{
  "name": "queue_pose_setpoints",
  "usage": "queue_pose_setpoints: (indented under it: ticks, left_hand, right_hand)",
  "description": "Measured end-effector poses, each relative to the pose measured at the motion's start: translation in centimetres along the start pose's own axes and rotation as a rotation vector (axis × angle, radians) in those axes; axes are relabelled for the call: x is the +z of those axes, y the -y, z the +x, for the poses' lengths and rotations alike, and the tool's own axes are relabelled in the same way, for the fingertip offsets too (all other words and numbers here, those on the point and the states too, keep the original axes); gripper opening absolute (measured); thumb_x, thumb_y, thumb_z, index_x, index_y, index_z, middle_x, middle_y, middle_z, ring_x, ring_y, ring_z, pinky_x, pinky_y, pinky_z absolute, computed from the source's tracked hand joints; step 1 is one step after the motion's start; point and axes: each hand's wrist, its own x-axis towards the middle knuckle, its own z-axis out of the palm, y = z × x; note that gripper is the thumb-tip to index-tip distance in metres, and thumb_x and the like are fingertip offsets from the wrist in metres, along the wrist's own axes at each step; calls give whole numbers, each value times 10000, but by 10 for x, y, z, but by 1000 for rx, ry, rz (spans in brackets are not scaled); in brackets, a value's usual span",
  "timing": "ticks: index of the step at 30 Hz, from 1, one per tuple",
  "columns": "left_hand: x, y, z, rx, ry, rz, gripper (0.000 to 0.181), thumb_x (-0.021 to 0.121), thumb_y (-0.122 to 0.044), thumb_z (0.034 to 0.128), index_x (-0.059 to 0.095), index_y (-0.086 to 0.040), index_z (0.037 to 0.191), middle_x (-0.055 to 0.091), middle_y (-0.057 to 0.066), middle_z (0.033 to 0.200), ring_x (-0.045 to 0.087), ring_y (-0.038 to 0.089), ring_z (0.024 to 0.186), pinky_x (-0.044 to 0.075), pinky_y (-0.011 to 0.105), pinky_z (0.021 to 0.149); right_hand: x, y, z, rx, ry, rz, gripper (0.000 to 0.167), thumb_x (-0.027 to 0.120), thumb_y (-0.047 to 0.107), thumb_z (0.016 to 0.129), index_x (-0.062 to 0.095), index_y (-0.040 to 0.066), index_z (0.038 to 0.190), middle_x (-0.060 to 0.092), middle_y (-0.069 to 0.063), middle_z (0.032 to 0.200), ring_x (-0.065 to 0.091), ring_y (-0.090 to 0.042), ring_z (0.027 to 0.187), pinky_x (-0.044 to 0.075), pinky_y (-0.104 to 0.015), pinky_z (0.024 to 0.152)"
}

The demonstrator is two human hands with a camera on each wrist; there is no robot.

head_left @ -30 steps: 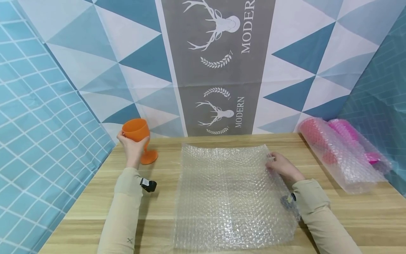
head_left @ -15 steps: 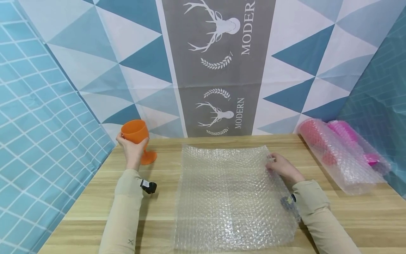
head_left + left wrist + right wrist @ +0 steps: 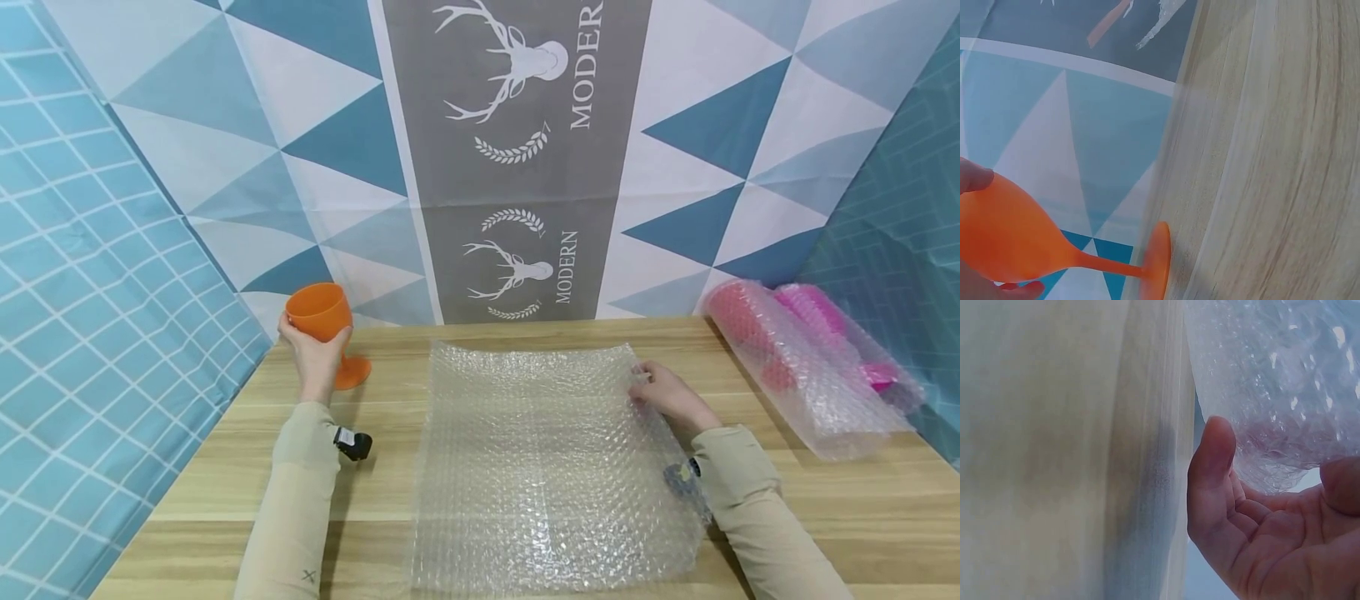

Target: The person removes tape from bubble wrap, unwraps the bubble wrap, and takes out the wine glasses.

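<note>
Orange goblet [image 3: 321, 315] at far left of the wooden tabletop [image 3: 382, 508], just off the patterned backdrop [image 3: 517, 250]. Left of the bubble-wrap sheet [image 3: 540, 467] and apart from it, across a strip of bare wood, about level with the sheet's far part. Long axis near vertical, mouth up, foot down at the wood; resting or slightly raised, cannot tell.

Left hand [image 3: 313, 354] on the goblet, gripping the bowl, thumb on one side, fingers on the other. Right hand [image 3: 667, 392] well apart from the goblet, on the opposite side of the sheet, holding its right edge near the far corner.

Containers: inside the goblet, only orange wall visible; bottom hidden. At far right, side by side, a red bubble-wrapped bundle [image 3: 750, 329] and a pink bubble-wrapped bundle [image 3: 825, 317], long axes slanting from backdrop toward near right; contents blurred by the wrap.
</note>
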Motion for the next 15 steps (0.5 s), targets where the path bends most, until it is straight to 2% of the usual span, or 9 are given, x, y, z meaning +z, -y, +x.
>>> queue_pose_setpoints:
  ticks: [6, 15]
  left_hand:
    - [4, -5, -6, -54, -101, -14, 1017, 728, -221, 741, -21, -264, 1426, -38, 23, 1421, 141, 194, 1341, 218, 301, 1095]
    - [12, -14, -18, 9, -231, -134, 977, 741, -172, 722, 64, -260, 1422, -91, -1, 1426, 76, 133, 1341, 249, 261, 1066]
  right_hand:
    - [0, 0, 0, 2, 4, 15, 468, 484, 66, 844, 338, -166, 1223, 520, -170, 932, 516, -215, 812, 446, -303, 705]
    - [-1, -1, 1, 11, -3, -15, 474, 479, 90, 859, 337, -163, 1234, 536, -171, 934, 526, -211, 814, 449, -317, 721]
